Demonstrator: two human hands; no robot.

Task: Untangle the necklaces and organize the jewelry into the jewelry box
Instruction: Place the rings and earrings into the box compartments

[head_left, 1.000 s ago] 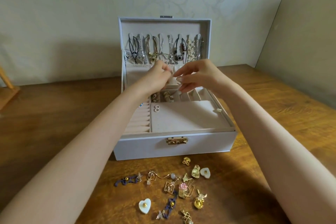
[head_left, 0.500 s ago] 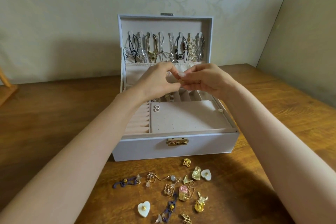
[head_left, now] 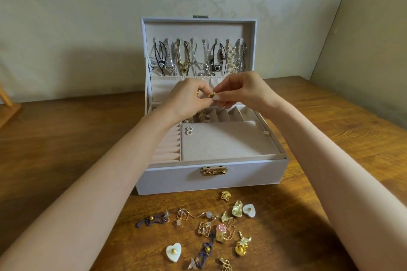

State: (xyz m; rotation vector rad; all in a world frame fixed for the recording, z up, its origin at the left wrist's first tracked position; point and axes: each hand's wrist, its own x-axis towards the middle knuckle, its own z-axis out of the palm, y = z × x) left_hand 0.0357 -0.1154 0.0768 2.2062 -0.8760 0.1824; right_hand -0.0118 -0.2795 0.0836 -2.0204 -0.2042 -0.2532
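Note:
An open white jewelry box [head_left: 211,177] stands on the wooden table. Several necklaces [head_left: 198,57] hang on hooks inside its raised lid. My left hand [head_left: 187,99] and my right hand [head_left: 244,90] meet above the box's back compartments. Together their fingertips pinch a small gold earring [head_left: 211,94]; a second gold piece [head_left: 198,93] shows at my left fingers. A sparkly pair of earrings [head_left: 189,130] is pinned on the perforated earring panel [head_left: 226,143]. Gold pieces lie in a back compartment [head_left: 201,115].
Loose jewelry lies on the table in front of the box: two white heart earrings [head_left: 173,252] [head_left: 249,210], blue cord earrings [head_left: 152,219], a pink flower piece [head_left: 221,228] and several gold pieces [head_left: 242,245]. A wooden stand [head_left: 7,105] sits at the left edge. Walls close the back and right.
Both hands rose a little from the back compartments and drew together. The gold earring now shows between their fingertips.

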